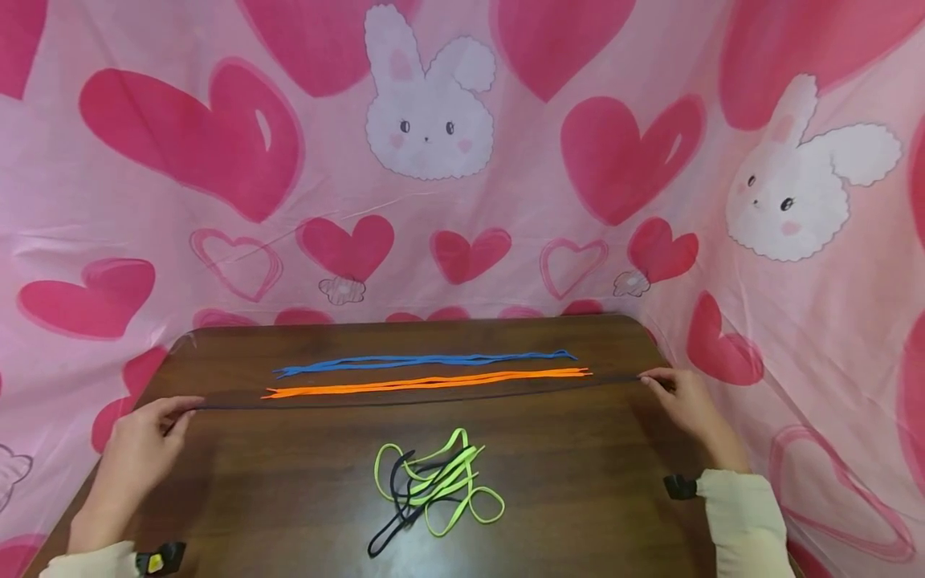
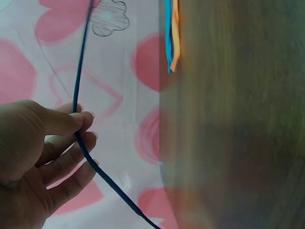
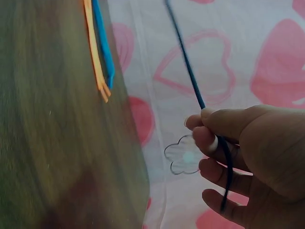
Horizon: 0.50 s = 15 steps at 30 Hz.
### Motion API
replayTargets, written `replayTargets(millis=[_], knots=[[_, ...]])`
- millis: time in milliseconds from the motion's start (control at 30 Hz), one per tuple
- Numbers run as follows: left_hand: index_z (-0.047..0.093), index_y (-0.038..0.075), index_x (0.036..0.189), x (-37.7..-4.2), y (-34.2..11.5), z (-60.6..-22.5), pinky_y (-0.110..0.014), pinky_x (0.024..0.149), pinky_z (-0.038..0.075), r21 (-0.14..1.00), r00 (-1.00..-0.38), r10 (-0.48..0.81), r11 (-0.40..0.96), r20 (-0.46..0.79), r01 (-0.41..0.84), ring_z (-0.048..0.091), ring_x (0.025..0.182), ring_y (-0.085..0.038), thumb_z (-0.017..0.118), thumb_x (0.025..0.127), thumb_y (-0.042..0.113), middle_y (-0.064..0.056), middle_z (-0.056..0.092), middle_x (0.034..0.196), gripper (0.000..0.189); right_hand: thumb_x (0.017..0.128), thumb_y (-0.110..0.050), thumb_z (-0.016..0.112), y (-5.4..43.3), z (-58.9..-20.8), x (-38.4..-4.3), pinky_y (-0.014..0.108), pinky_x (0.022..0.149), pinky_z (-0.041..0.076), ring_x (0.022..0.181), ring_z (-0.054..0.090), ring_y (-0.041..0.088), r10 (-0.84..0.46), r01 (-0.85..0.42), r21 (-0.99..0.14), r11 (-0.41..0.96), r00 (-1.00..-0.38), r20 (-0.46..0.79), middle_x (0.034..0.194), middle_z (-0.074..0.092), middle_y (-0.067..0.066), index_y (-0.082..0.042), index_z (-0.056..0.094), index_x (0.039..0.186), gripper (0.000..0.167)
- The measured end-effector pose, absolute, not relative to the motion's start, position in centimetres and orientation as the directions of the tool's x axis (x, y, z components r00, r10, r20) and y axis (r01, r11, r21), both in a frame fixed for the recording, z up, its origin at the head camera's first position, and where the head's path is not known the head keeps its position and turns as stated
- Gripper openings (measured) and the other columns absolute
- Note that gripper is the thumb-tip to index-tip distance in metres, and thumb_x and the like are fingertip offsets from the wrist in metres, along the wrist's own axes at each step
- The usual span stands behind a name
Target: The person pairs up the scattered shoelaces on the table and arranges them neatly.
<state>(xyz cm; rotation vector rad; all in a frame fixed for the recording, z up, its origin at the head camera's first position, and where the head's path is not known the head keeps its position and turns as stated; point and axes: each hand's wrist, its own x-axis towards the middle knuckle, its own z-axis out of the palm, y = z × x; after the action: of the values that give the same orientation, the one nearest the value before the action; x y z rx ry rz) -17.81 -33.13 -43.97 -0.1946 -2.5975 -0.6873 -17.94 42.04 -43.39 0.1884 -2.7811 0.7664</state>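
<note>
A thin dark shoelace (image 1: 325,407) stretches nearly straight across the table between both hands. My left hand (image 1: 148,441) pinches it near one end between thumb and fingertips; in the left wrist view the lace's tail (image 2: 112,185) runs down past the other fingers. At the far side my right hand (image 1: 682,405) pinches the other end, with a short tail (image 3: 229,171) hanging along the fingers. Just beyond the stretched lace lie orange shoelaces (image 1: 426,384) laid lengthwise, and behind them blue shoelaces (image 1: 426,360).
Closer on the brown table (image 1: 289,498) lies a loose tangle of yellow-green shoelace (image 1: 487,504) mixed with a black shoelace (image 1: 381,542). A pink cloth (image 1: 520,193) with hearts and rabbits hangs behind the table and along its sides.
</note>
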Motion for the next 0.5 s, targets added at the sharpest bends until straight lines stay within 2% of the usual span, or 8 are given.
replayTargets(millis=[133,233,367,433,500], knots=[[0.076,0.000,0.097,-18.0,-33.8,-44.7,-0.019,0.050,0.038,0.428,-0.905,0.035,0.873,0.425,0.235,0.047,0.061,0.012,0.077,0.080,-0.006,-0.019,0.073,0.079,0.018,0.096,-0.001,0.066,42.8,-43.9,-17.9,0.019,0.065,0.049,0.073,0.056,0.010,-0.066,-0.179,-0.484,0.857,-0.969,0.240,0.102,0.074,0.026,0.006,0.075,0.106,0.016],[0.075,-0.003,0.097,-18.2,-34.3,-45.3,-0.022,0.050,0.039,0.432,-0.918,0.047,0.872,0.393,0.230,0.045,0.060,0.010,0.076,0.080,-0.007,-0.016,0.072,0.076,0.017,0.097,0.000,0.064,43.4,-44.5,-18.0,0.020,0.063,0.051,0.072,0.059,0.010,-0.070,-0.168,-0.499,0.850,-0.975,0.210,0.098,0.074,0.026,0.008,0.073,0.109,0.017],[0.074,-0.005,0.096,-18.6,-34.8,-46.0,-0.024,0.049,0.036,0.432,-0.927,0.071,0.870,0.368,0.238,0.042,0.060,0.004,0.069,0.078,-0.014,-0.021,0.072,0.080,0.021,0.096,0.001,0.065,43.9,-45.4,-18.1,0.021,0.069,0.052,0.077,0.065,0.014,-0.070,-0.156,-0.492,0.856,-0.980,0.189,0.092,0.075,0.021,0.008,0.074,0.105,0.015],[0.074,-0.005,0.096,-18.8,-35.1,-46.1,-0.025,0.049,0.037,0.426,-0.929,0.083,0.871,0.362,0.244,0.046,0.059,-0.002,0.066,0.076,-0.017,-0.024,0.072,0.082,0.025,0.094,-0.001,0.068,44.1,-45.8,-18.1,0.022,0.071,0.052,0.079,0.065,0.017,-0.057,-0.140,-0.478,0.867,-0.982,0.182,0.091,0.076,0.019,0.006,0.075,0.100,0.012],[0.074,-0.005,0.096,-19.1,-35.4,-46.3,-0.028,0.049,0.041,0.418,-0.932,0.092,0.875,0.349,0.243,0.057,0.059,-0.012,0.067,0.075,-0.018,-0.025,0.072,0.083,0.026,0.094,-0.005,0.070,44.2,-45.8,-18.1,0.025,0.068,0.052,0.077,0.064,0.019,-0.036,-0.111,-0.473,0.874,-0.985,0.166,0.089,0.075,0.018,0.005,0.076,0.096,0.012]])
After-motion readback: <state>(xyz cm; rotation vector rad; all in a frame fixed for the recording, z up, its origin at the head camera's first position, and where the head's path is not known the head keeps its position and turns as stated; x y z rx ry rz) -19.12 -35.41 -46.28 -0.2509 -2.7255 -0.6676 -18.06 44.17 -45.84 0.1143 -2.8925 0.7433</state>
